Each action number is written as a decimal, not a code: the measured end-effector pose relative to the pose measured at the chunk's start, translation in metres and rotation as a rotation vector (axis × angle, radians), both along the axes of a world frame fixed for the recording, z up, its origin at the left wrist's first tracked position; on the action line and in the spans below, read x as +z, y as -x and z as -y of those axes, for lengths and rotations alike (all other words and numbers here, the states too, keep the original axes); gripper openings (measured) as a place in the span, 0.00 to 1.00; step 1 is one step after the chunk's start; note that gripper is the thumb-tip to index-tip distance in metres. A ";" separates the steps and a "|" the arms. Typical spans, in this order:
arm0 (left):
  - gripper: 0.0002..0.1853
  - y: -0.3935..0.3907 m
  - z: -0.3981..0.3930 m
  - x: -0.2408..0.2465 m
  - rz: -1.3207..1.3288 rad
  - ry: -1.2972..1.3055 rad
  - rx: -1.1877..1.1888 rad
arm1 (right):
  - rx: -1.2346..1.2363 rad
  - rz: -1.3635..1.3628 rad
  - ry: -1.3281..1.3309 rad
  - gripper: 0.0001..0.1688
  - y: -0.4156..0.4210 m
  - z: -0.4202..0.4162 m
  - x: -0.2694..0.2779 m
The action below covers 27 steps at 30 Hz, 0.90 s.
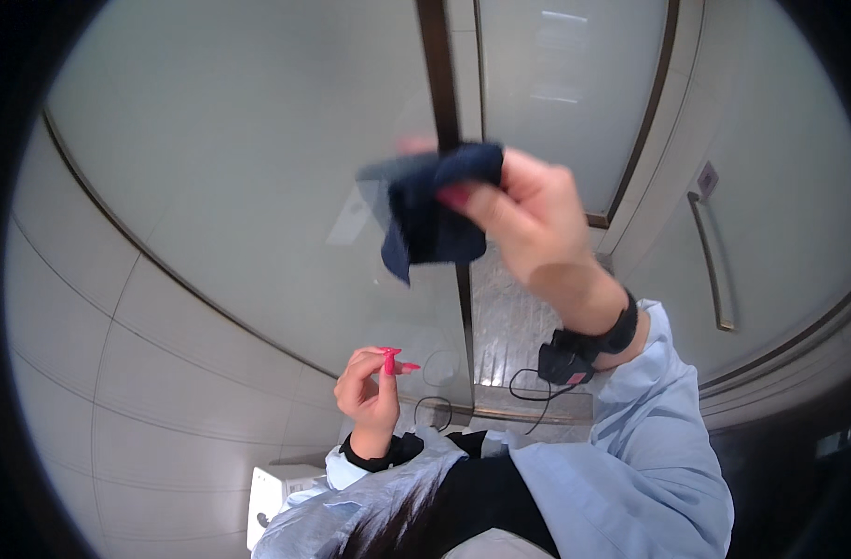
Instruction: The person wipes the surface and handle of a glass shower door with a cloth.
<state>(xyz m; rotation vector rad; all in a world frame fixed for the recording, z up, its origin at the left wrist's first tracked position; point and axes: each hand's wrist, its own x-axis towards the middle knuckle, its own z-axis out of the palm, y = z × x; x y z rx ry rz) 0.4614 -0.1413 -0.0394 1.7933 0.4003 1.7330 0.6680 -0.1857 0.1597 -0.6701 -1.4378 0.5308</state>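
My right hand (537,209) is raised and grips a folded dark navy cloth (439,209) between thumb and fingers. The cloth overlaps the dark metal edge strip (436,63) of a large glass panel (258,175); whether it touches the strip cannot be told. A blurred reflection of the cloth and fingers shows in the glass. Lower down, near the foot of the same panel, my left hand (369,388) is loosely curled, thumb and fingertips together, with nothing visible in it. Black straps circle both wrists, and a small black device (565,360) sits on the right one.
To the right is another glass door (768,209) with a long metal handle (711,262). A further framed glass panel (565,84) stands behind. A white box-shaped object (282,492) is at lower left by the tiled wall (62,349). A thin black cable (530,395) hangs near the grooved floor (502,328).
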 end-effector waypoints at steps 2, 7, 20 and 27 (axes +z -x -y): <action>0.05 -0.004 -0.001 0.008 -0.056 -0.116 -0.032 | 0.008 0.011 -0.087 0.14 -0.007 0.006 0.028; 0.02 -0.012 0.001 0.017 -0.066 -0.142 -0.107 | -0.154 -0.009 -0.173 0.16 -0.012 0.025 0.035; 0.05 -0.033 -0.002 -0.027 -0.012 0.042 -0.377 | -0.372 0.003 0.264 0.20 -0.052 0.069 -0.179; 0.05 -0.043 -0.011 -0.057 -0.054 0.100 -0.338 | -0.479 0.058 0.460 0.19 -0.071 0.085 -0.311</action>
